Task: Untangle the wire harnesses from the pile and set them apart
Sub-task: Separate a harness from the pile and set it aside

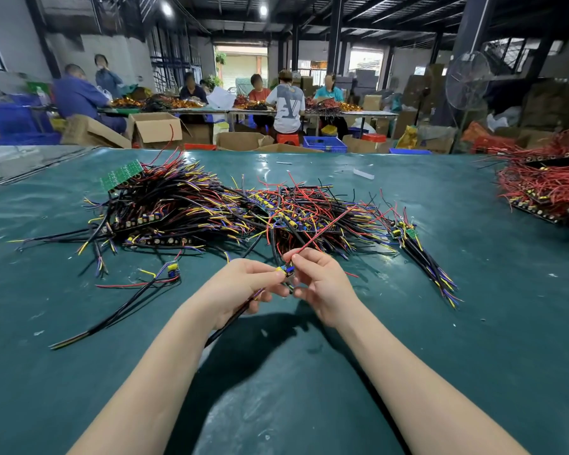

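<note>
A big tangled pile of wire harnesses [211,205] with black, red, yellow and purple wires and small boards lies across the middle of the green table [473,323]. In front of it my left hand [243,287] grips one harness [284,270] by its small board with yellow and blue parts; its black cable runs down under my palm. My right hand [319,280] pinches the red wire [322,233] of that same harness, which stretches up into the pile. One separated harness [165,277] lies to the left, and a small bundle [424,257] lies to the right.
A second heap of mostly red harnesses [546,185] sits at the table's right edge. A green circuit board [124,174] sticks out of the pile's far left. Beyond the table several people work at benches among cardboard boxes, and a standing fan [467,80] is at right.
</note>
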A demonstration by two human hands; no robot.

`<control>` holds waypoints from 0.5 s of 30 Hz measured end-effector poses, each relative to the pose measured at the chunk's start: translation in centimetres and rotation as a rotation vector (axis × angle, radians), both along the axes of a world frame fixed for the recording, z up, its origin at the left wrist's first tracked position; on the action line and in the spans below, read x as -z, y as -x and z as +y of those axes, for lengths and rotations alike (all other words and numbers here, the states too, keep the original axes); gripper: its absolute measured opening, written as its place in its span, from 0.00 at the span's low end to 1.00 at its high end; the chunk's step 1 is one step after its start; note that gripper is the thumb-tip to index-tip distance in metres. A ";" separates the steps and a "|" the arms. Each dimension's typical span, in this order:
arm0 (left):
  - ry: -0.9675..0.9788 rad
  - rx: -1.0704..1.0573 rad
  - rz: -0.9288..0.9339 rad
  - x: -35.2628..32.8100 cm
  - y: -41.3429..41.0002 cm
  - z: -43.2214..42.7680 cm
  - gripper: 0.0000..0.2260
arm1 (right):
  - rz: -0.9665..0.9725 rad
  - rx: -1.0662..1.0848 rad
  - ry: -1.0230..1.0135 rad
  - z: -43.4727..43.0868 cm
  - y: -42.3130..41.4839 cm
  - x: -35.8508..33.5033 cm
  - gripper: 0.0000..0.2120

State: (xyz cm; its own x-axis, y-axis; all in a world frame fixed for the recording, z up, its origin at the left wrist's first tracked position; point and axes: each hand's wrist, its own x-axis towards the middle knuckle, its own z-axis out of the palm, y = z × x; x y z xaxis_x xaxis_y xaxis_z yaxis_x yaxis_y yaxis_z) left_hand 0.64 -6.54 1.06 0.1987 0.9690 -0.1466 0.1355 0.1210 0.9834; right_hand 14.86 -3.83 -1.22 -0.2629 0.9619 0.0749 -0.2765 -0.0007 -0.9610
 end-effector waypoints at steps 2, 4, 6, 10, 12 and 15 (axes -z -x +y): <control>0.029 -0.002 -0.024 0.1 0.1 0.1 0.09 | 0.045 0.015 0.016 0.1 0.0 0.1 0.08; 0.027 -0.012 -0.014 0.4 0.2 0.2 0.09 | 0.046 0.044 0.017 0.1 -0.1 0.3 0.08; -0.026 -0.040 0.050 0.8 0.3 0.4 0.09 | 0.040 0.093 0.011 0.1 -0.2 0.4 0.08; -0.022 -0.076 0.068 1.3 0.4 0.6 0.08 | 0.084 0.134 0.014 0.1 -0.2 0.6 0.08; 0.043 -0.101 -0.014 1.3 0.6 0.7 0.07 | 0.118 0.104 0.028 0.2 -0.1 0.5 0.08; 0.111 -0.132 -0.087 1.2 0.8 0.8 0.07 | 0.132 0.056 0.039 0.1 -0.2 0.3 0.09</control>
State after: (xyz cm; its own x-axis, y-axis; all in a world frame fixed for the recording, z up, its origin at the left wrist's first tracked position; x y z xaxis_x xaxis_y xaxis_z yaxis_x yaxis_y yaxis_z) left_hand -0.20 -5.78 -0.10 0.0874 0.9663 -0.2421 0.0260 0.2407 0.9702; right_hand 15.05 -3.71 -1.48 -0.1988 0.9777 0.0672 -0.4015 -0.0187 -0.9157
